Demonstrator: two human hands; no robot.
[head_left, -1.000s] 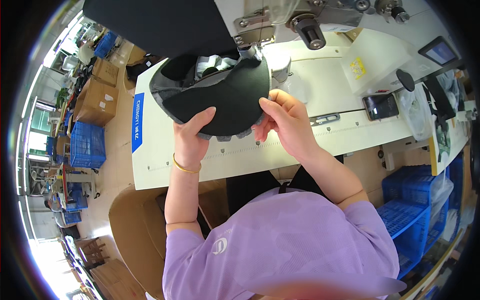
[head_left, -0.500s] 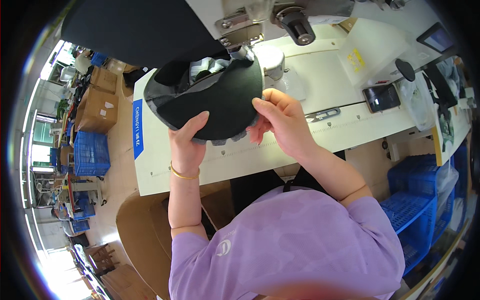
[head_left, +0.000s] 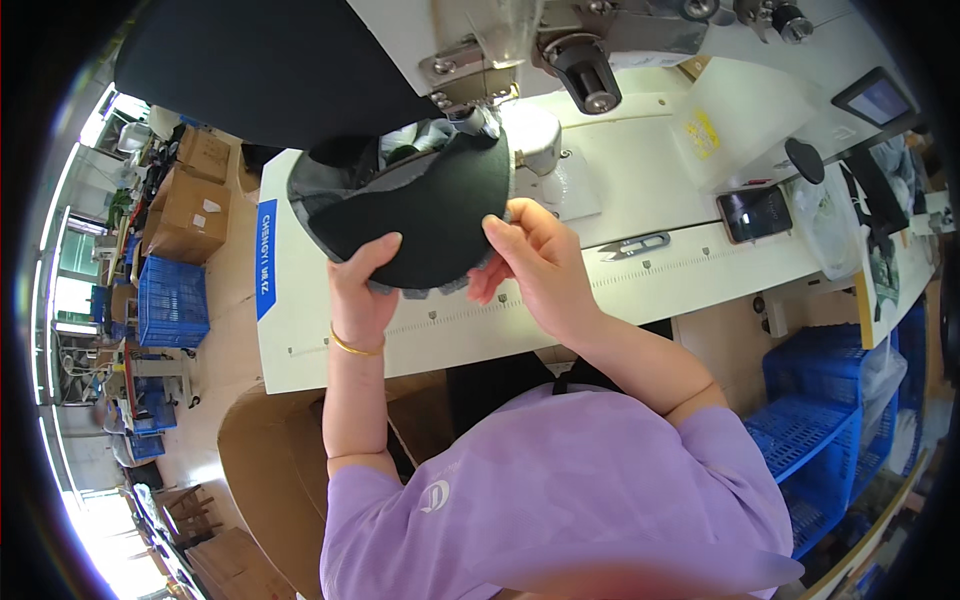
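A black cap [head_left: 430, 215] with a curved brim and grey fabric along its edge lies under the head of a sewing machine [head_left: 480, 80]. Its far edge meets the presser foot area, where the needle itself cannot be made out. My left hand [head_left: 362, 290] grips the near left edge of the brim, thumb on top and fingers hidden beneath. On the right edge, my right hand [head_left: 540, 262] pinches the rim between thumb and fingers. Grey and white patterned cloth [head_left: 425, 138] shows inside the cap's hollow.
Thread snips [head_left: 635, 247] and a dark phone [head_left: 755, 214] rest on the white table [head_left: 600, 285], right of my right hand. A small screen [head_left: 876, 105] sits on the machine. Blue crates [head_left: 810, 420] stand lower right; a cardboard box [head_left: 265, 470] is below the table's left side.
The whole view has shifted slightly. My right hand sits a little farther left along the cap's rim. Both hands keep their hold, and the cap stays under the machine head.
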